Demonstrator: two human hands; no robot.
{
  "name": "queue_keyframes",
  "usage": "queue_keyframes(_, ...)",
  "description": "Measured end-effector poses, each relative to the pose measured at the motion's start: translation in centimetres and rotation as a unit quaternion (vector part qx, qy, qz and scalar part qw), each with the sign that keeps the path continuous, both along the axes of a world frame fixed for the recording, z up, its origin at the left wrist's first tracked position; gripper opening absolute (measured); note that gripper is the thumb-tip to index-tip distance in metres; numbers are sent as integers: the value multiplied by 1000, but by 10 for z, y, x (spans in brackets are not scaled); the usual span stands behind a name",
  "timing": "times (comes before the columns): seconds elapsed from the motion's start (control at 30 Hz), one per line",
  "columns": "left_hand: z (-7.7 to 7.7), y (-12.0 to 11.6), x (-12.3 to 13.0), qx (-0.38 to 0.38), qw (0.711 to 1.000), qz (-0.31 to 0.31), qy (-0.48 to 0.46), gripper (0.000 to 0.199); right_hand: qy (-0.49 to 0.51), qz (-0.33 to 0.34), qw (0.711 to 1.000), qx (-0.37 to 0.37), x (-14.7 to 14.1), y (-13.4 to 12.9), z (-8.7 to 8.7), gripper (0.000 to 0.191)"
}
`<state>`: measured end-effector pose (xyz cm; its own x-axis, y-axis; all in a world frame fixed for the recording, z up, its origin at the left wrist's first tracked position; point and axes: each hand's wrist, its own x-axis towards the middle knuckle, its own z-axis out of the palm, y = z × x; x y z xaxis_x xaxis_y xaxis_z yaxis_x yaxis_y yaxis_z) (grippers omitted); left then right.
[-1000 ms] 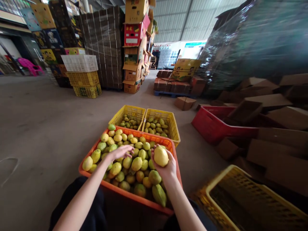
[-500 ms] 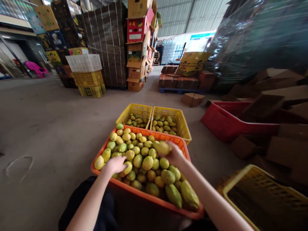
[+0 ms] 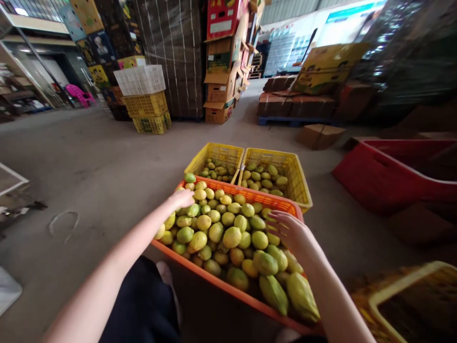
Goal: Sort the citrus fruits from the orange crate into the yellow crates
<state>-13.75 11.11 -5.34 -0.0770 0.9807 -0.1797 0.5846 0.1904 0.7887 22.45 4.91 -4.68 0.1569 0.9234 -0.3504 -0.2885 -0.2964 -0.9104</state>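
Note:
A large orange crate (image 3: 214,281) in front of me is heaped with yellow-green fruits (image 3: 232,237) that look like lemons. Bigger, longer green fruits (image 3: 303,295) lie in its near right corner. My left hand (image 3: 183,197) reaches over the crate's far left part, fingers stretched out and touching the fruits there; nothing shows in its grasp. At the right side, my right hand (image 3: 290,229) is spread just over the heap, palm down, with no fruit visible in it. Part of the fruit beneath each hand is hidden.
Two yellow crates (image 3: 303,183) holding more fruits stand behind the orange one. To the right are a red tub (image 3: 371,176) and another yellow crate (image 3: 378,297). Stacked crates (image 3: 146,102), cartons (image 3: 217,90) and a loaded blue pallet (image 3: 282,121) stand farther back.
My right hand has let go of the fruit it held and is now spread at the crate's right side. My left hand has moved to the far left part of the heap. The view has shifted.

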Motion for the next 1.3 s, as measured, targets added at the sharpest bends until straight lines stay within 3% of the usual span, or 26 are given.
queue_keyframes(0.07,3,28,-8,2,990,13,138,12,-42,25,997,66,0,-2,3,21)
queue_keyframes(0.17,-2,60,-12,4,969,15,248,26,-180,16,977,116,1,-3,9,26)
queue_keyframes(0.3,-24,91,-6,9,942,-13,336,42,-410,27,894,178,0,-1,6,27)
queue_keyframes(0.37,-36,103,-2,7,930,-26,367,46,-479,39,855,195,-2,0,4,26)
queue_keyframes(0.43,-45,114,0,2,918,-29,396,49,-508,49,836,200,-3,1,2,23)
queue_keyframes(0.6,-44,123,-1,7,892,-31,450,44,-493,119,844,172,-9,0,1,15)
queue_keyframes(0.8,-29,102,7,29,895,-73,439,42,-501,162,843,116,-24,-2,2,21)
queue_keyframes(0.87,-23,86,26,55,927,-78,363,43,-464,152,864,123,-29,-3,3,20)
queue_keyframes(0.97,-10,50,70,73,988,-71,113,53,-340,104,925,132,-41,-8,4,16)
queue_keyframes(1.03,-1,21,102,51,992,-110,-41,57,-212,73,967,125,-52,-14,6,42)
queue_keyframes(1.1,8,-6,128,17,975,-174,-138,61,-57,69,991,104,-62,-22,10,60)
queue_keyframes(1.2,16,-27,138,-13,951,-243,-189,60,137,64,987,49,-71,-30,14,48)
queue_keyframes(1.3,14,-19,110,-21,966,-228,-119,47,218,39,973,-60,-66,-31,15,27)
